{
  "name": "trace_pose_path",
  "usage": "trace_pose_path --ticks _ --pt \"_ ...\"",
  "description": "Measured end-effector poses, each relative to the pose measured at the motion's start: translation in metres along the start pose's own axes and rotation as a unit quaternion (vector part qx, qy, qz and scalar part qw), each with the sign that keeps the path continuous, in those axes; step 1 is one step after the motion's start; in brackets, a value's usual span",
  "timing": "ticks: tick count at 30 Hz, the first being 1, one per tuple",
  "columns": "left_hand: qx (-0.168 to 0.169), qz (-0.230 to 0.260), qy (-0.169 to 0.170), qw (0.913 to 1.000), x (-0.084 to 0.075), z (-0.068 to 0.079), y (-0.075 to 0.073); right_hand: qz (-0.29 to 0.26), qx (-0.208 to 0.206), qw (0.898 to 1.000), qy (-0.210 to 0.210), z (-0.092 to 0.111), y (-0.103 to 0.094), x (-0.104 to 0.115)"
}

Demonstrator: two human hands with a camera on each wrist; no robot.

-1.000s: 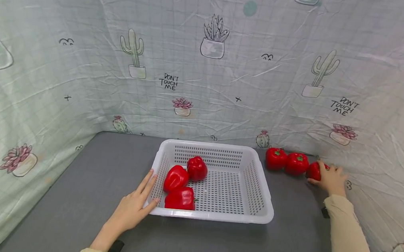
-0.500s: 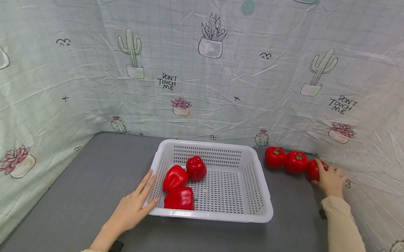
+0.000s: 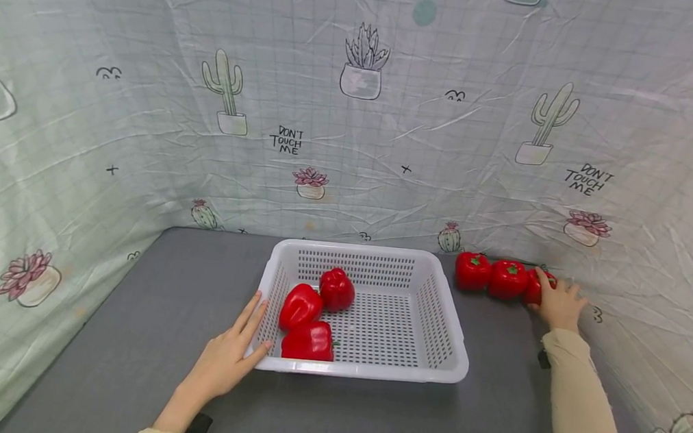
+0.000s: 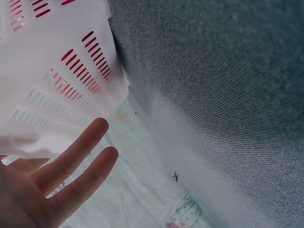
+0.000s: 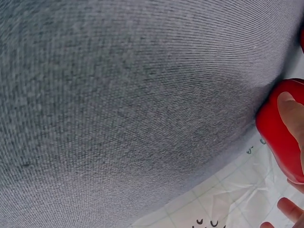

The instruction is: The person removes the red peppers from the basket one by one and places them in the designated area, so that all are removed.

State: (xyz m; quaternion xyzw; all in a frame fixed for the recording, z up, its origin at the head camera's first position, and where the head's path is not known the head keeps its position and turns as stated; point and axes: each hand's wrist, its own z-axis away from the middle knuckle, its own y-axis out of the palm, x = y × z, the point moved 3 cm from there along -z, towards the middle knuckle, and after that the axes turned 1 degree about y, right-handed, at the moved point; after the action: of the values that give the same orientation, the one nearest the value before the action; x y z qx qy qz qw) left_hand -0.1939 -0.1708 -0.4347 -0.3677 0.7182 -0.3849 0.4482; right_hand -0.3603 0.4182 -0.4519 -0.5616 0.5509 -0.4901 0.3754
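Note:
My right hand (image 3: 561, 309) grips a red bell pepper (image 3: 532, 288) at the right end of a row along the back of the table. In the right wrist view its thumb presses the near side of that red bell pepper (image 5: 278, 137), and a finger shows behind it. Two more red peppers, the middle one (image 3: 508, 280) and the left one (image 3: 473, 271), stand beside it, stems up. My left hand (image 3: 219, 363) rests with straight fingers on the left rim of a white perforated basket (image 3: 364, 371). Three red peppers (image 3: 301, 307) lie in the basket's left half.
The grey tabletop (image 3: 126, 335) runs around the basket. Behind and to both sides hangs a pale sheet (image 3: 417, 113) printed with potted plants, close by the row of peppers and the right hand.
My right hand has shifted slightly left and back, bringing the pepper closer against the middle one of the row. The left hand and the basket have stayed in place.

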Motion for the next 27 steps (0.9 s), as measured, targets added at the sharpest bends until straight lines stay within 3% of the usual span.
trace_pose_path --ticks 10,27 --pt "-0.004 -0.007 0.001 1.0 0.001 0.0 0.001 -0.002 0.01 1.0 -0.007 0.0 -0.001 -0.002" --pt "-0.002 0.0 0.0 1.0 0.001 0.0 0.001 0.019 -0.007 0.996 -0.086 0.01 -0.023 0.007"
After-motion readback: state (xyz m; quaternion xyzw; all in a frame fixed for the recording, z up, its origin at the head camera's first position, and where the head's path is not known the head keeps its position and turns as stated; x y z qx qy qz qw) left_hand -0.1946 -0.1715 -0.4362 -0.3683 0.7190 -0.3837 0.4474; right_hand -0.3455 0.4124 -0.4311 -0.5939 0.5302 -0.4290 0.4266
